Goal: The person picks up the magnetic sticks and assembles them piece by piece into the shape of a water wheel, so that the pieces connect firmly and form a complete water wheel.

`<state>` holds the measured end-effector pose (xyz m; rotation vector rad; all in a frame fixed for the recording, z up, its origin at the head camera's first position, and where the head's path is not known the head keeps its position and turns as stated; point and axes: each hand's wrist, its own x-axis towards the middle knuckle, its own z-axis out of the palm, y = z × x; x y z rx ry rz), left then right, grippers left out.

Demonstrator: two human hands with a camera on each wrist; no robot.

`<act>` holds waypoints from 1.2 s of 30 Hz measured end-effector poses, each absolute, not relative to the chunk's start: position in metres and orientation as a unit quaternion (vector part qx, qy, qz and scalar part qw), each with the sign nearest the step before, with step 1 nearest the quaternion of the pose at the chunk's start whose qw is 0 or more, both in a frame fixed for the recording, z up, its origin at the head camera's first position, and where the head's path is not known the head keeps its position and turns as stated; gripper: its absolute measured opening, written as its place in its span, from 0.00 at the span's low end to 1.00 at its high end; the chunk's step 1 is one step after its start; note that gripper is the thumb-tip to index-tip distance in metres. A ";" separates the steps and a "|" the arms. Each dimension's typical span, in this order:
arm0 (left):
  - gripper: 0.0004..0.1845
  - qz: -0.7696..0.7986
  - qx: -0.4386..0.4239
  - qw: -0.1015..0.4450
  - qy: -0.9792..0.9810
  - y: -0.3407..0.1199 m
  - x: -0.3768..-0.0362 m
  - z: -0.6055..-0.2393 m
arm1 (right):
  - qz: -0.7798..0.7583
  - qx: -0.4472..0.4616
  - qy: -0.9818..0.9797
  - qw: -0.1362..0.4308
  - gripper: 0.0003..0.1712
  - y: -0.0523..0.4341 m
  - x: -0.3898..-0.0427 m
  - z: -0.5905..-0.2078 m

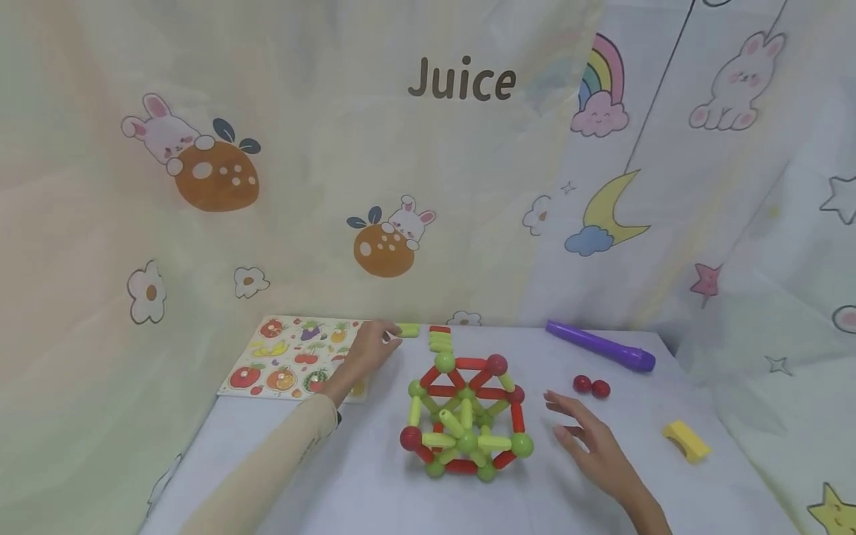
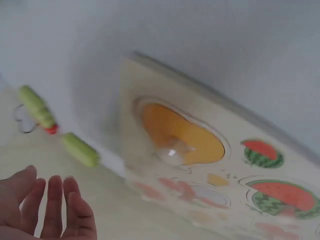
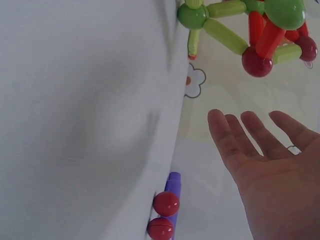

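Observation:
A cage-like structure of red and green rods and balls (image 1: 464, 416) stands in the middle of the white table. My left hand (image 1: 374, 343) reaches to the back of the table with straight fingers (image 2: 50, 207) and holds nothing. It is close to a loose green rod (image 1: 409, 330) (image 2: 80, 149). A small pile of green and red rods (image 1: 439, 340) lies just behind the structure. Just right of the structure my right hand (image 1: 582, 435) hovers, palm (image 3: 270, 170) spread and empty. The structure's near corner (image 3: 255, 30) shows above its fingertips.
A fruit puzzle board (image 1: 287, 358) (image 2: 200, 150) lies at the back left under my left wrist. Two red balls (image 1: 591, 386) (image 3: 164, 215) and a purple stick (image 1: 600, 347) lie at the back right. A yellow block (image 1: 686, 441) sits near the right edge. Printed curtains hang behind the table.

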<state>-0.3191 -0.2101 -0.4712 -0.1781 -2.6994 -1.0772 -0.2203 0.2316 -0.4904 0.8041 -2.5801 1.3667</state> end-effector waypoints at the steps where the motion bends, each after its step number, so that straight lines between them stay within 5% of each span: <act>1: 0.12 -0.354 -0.044 0.107 -0.928 -0.211 -0.327 -0.476 | 0.453 0.263 -0.850 0.052 0.29 0.232 -0.219 -0.491; 6: 0.14 -0.301 -0.010 0.105 -0.948 -0.214 -0.350 -0.492 | 0.458 0.251 -0.852 0.042 0.28 0.233 -0.212 -0.494; 15: 0.11 -0.249 -0.043 0.183 -0.950 -0.210 -0.367 -0.511 | 0.450 0.236 -0.860 0.050 0.28 0.238 -0.212 -0.491; 24: 0.05 -0.356 -0.031 0.195 -0.914 -0.205 -0.373 -0.525 | 0.464 0.223 -0.856 0.039 0.28 0.243 -0.216 -0.496; 36: 0.07 -0.544 0.082 0.190 -0.813 -0.198 -0.302 -0.493 | 0.456 0.230 -0.858 0.061 0.29 0.244 -0.213 -0.498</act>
